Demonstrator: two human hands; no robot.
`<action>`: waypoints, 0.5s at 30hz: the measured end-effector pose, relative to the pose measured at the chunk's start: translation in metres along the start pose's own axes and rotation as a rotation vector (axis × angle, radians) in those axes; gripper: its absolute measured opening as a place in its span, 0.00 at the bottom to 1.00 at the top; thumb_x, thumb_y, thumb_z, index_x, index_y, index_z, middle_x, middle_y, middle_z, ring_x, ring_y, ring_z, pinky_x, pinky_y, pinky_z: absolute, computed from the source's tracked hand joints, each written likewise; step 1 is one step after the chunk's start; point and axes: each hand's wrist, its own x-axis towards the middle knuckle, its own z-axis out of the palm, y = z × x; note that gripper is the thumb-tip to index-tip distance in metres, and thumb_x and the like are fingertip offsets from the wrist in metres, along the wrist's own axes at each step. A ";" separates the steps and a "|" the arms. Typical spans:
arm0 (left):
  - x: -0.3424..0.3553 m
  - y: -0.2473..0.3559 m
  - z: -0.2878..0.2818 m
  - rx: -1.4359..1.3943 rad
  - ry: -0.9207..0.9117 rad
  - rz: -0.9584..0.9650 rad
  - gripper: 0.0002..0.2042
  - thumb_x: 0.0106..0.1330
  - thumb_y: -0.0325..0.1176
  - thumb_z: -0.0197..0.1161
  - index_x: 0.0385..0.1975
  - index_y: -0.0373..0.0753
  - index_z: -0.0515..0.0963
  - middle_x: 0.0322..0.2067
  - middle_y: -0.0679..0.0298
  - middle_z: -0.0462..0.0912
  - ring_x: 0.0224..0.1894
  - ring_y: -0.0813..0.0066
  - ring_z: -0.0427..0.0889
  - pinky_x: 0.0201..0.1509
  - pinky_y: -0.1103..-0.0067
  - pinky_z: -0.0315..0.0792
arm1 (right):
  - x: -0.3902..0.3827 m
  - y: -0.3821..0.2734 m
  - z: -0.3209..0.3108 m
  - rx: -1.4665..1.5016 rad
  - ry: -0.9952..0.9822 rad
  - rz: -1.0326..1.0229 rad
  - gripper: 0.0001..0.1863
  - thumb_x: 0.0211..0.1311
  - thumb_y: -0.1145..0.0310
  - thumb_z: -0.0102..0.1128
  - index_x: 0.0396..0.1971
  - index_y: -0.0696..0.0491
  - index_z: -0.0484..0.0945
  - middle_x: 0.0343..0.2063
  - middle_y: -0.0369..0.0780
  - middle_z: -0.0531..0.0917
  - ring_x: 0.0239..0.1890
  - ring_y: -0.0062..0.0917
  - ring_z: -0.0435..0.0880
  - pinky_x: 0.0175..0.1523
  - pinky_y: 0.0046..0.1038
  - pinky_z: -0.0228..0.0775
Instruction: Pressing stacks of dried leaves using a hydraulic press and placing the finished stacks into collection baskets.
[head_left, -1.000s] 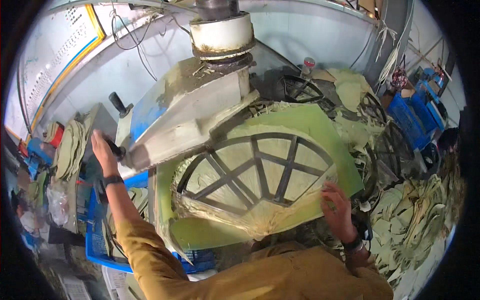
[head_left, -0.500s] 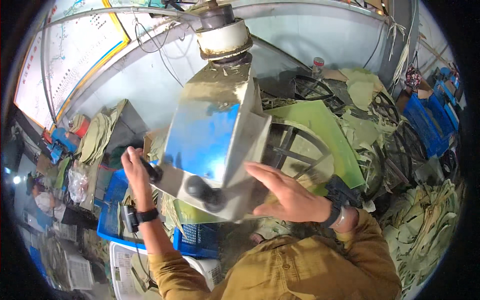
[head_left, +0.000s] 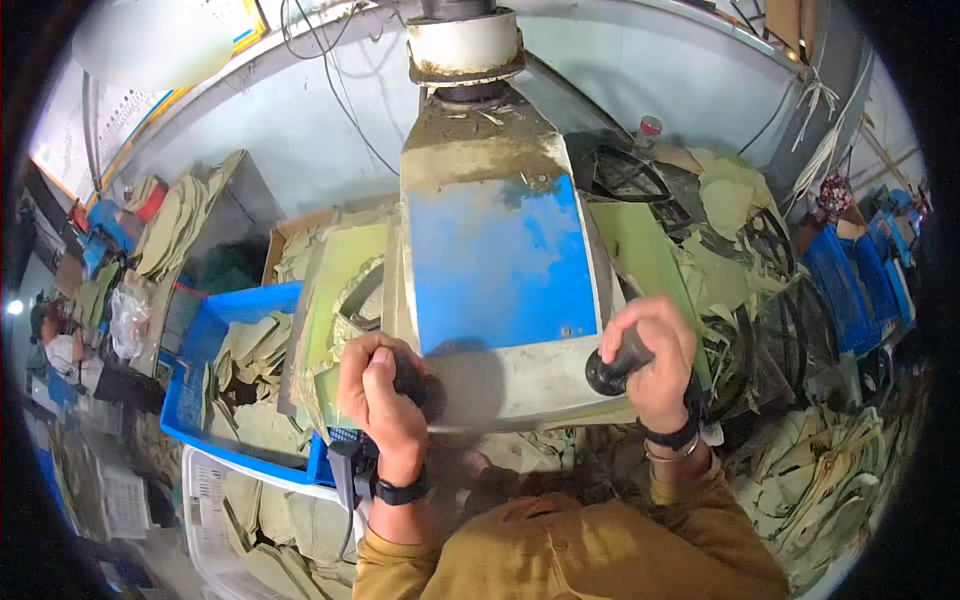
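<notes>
In front of me is the swing arm of a cutting press, a wide metal head with a blue panel (head_left: 500, 265), attached to a post at the back. My left hand (head_left: 383, 400) is closed round the black handle (head_left: 409, 380) at its near left corner. Fingers of my right hand (head_left: 660, 355) wrap the other black handle (head_left: 622, 366) at the near right corner. Below the arm lies a green cutting board (head_left: 640, 240), mostly hidden. A round cutting die (head_left: 362, 298) with pale sheet material shows partly at the arm's left side.
At left stands a blue crate (head_left: 190, 405) of pale cut pieces, above a white basket (head_left: 205, 500) of more sheets. Several black spoked dies (head_left: 765, 320) and scraps lie on the right. A scrap heap (head_left: 810, 490) is at lower right. Another person (head_left: 65, 345) is far left.
The press arm has swung rightward over the board. My left hand has moved right with its handle. My right hand, open beside the arm before, has closed round the right handle.
</notes>
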 end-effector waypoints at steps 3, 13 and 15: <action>-0.004 -0.003 0.000 0.049 0.054 0.014 0.11 0.57 0.31 0.45 0.23 0.31 0.71 0.15 0.58 0.73 0.14 0.73 0.71 0.20 0.81 0.66 | -0.005 0.005 0.000 0.093 -0.002 0.062 0.11 0.60 0.75 0.37 0.30 0.61 0.71 0.21 0.42 0.77 0.22 0.21 0.74 0.33 0.25 0.67; -0.009 -0.028 -0.005 0.088 0.059 -0.001 0.13 0.59 0.35 0.46 0.23 0.32 0.72 0.15 0.60 0.73 0.15 0.74 0.72 0.21 0.81 0.66 | -0.014 0.026 0.001 0.082 -0.012 0.049 0.11 0.58 0.77 0.37 0.30 0.61 0.71 0.22 0.43 0.77 0.23 0.22 0.74 0.33 0.24 0.67; -0.011 -0.031 -0.008 0.086 0.032 0.015 0.12 0.59 0.35 0.46 0.23 0.32 0.72 0.16 0.60 0.73 0.15 0.74 0.72 0.21 0.81 0.66 | -0.015 0.028 0.002 0.086 -0.017 0.043 0.10 0.58 0.77 0.37 0.30 0.61 0.72 0.22 0.43 0.77 0.23 0.22 0.74 0.33 0.24 0.67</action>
